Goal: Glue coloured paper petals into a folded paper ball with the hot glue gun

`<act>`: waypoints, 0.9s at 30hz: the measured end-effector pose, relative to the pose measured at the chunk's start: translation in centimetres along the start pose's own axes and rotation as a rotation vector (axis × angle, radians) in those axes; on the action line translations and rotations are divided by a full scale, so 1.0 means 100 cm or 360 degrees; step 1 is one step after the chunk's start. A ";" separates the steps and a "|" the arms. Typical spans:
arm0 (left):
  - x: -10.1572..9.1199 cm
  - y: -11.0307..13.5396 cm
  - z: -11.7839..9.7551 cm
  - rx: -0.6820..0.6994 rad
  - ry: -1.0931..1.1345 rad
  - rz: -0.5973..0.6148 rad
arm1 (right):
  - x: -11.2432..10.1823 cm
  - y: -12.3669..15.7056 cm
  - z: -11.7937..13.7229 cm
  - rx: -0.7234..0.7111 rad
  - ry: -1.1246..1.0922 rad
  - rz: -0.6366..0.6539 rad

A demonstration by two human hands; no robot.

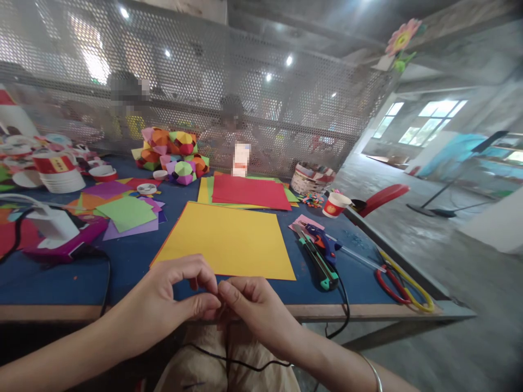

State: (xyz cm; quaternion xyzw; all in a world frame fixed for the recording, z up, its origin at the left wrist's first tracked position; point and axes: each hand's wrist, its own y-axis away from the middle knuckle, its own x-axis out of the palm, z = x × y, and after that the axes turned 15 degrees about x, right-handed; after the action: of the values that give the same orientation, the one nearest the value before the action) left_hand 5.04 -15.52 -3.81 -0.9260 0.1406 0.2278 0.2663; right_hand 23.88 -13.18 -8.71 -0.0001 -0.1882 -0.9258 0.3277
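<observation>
My left hand [186, 288] is curled, its thumb and fingertips brought close together. My right hand [257, 307] is pinched, thumb against index finger, and the two hands meet at the tips over the table's front edge. Anything between the fingers is hidden or too small to make out. Just beyond them lies a yellow sheet of paper [229, 239], with a thin red-orange edge showing beneath it. A red sheet [249, 190] rests on green and yellow sheets farther back. To the right are a green-and-black utility knife [318, 261] and a blue glue gun [327, 245].
Red-and-yellow scissors [402, 286] lie at the right corner. A paper cup [336, 204] and a woven basket [312, 178] stand behind. On the left are a purple box [69, 242] with a white plug, coloured paper squares [126, 212] and folded paper balls [180, 171]. A mesh screen [269, 65] rises behind.
</observation>
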 end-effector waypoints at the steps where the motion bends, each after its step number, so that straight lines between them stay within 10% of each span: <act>1: 0.001 0.000 0.000 -0.0029 0.0013 0.0004 | 0.000 -0.001 -0.001 -0.0010 0.0037 -0.0010; 13: -0.007 0.001 0.016 0.0422 -0.0448 -0.0168 | 0.001 0.008 0.009 0.0104 -0.0750 0.0381; 27: 0.002 0.009 0.023 0.1155 -0.1185 -0.0157 | 0.006 0.011 0.019 0.0114 -0.0740 0.0523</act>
State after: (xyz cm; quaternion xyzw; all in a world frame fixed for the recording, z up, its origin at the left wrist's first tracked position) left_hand 4.11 -15.02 -6.03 -0.6358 0.0624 0.4655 0.6125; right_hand 23.86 -13.71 -6.45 -0.2313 -0.2882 -0.8282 0.4212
